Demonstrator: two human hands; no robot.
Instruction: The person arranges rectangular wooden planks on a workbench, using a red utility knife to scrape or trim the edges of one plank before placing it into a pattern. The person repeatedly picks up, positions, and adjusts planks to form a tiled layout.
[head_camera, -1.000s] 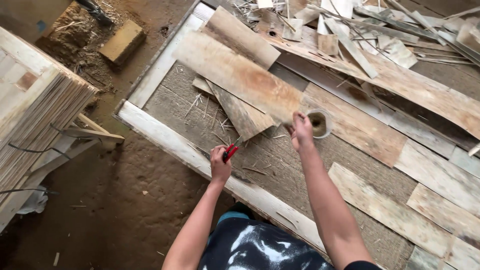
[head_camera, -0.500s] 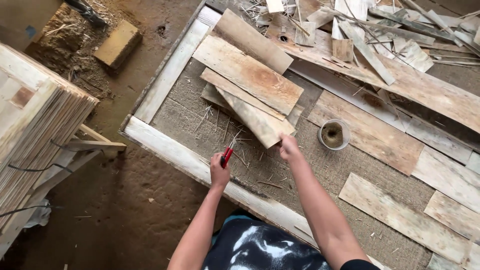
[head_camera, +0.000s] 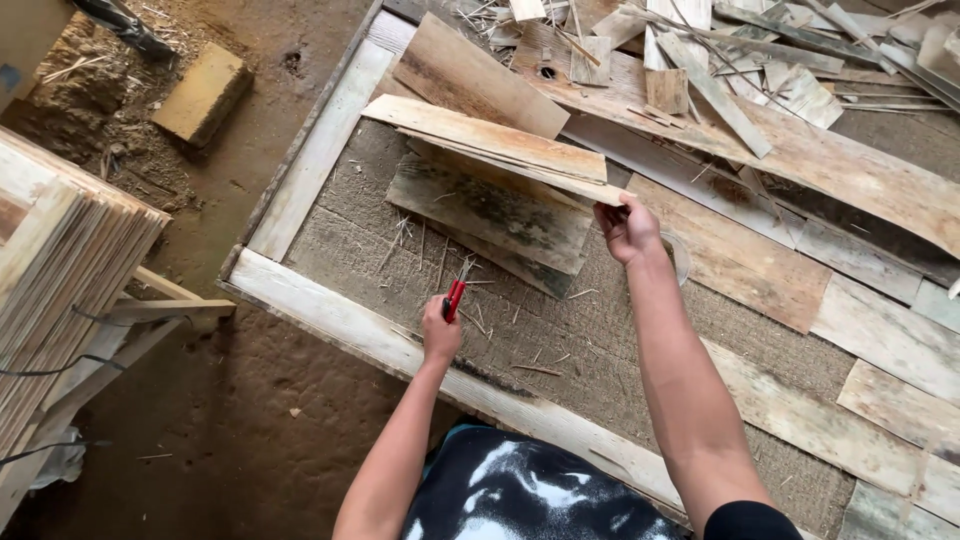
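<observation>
Right hand (head_camera: 628, 228) clenched on near corner of two thin wood sheets (head_camera: 500, 145), now lifted and tilted up off the pile; half a second ago lying flat, fingers only at the lower edge. Upshot, as a judgement: top sheets peeled free, darker stained sheet (head_camera: 490, 212) exposed below fingers, lying flat on the rough table top (head_camera: 600, 330). Small round cup (head_camera: 682, 258) mostly hidden behind right wrist, earlier in plain sight just right of fingers. Left hand (head_camera: 441, 335) gripping red-handled cutter (head_camera: 455, 295), tip pointing up toward lower edge of stained sheet, not touching it; position about unchanged. Pale wooden frame rail (head_camera: 330, 305) just under left wrist. Scrap pile of strips and offcuts (head_camera: 720, 70) well beyond right fingers. Stack of sheets (head_camera: 60, 260) far left of left hand, off the table.
</observation>
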